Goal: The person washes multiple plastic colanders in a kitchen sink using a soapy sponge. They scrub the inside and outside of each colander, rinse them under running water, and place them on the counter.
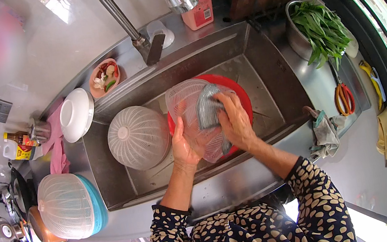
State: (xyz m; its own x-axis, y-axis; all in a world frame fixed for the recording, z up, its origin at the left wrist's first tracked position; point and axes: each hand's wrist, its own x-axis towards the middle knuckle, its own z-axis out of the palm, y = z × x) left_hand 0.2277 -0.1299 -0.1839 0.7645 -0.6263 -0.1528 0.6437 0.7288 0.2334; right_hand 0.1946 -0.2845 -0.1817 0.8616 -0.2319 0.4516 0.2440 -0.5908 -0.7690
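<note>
Over the sink (274,70), my left hand (185,145) grips the side of a clear plastic colander (180,94), tilted up, its fingers partly showing through the mesh. My right hand (236,121) presses a grey, ribbed-looking scrubbing cloth (208,107) against the colander, fingers bent over it. Behind and beneath the colander is a red basin (244,95) on the sink floor; the colander and my hands cover much of it. Left of my left hand, another white mesh colander (138,138) lies upside down in the sink.
A faucet (140,40) rises behind the sink. White bowls (76,114), a pink dish of garlic and peppers (96,91) and stacked colanders (65,207) stand left. At right are a pot (296,36) of leafy greens (318,30), orange-handled scissors (344,99) and a grey rag (326,135).
</note>
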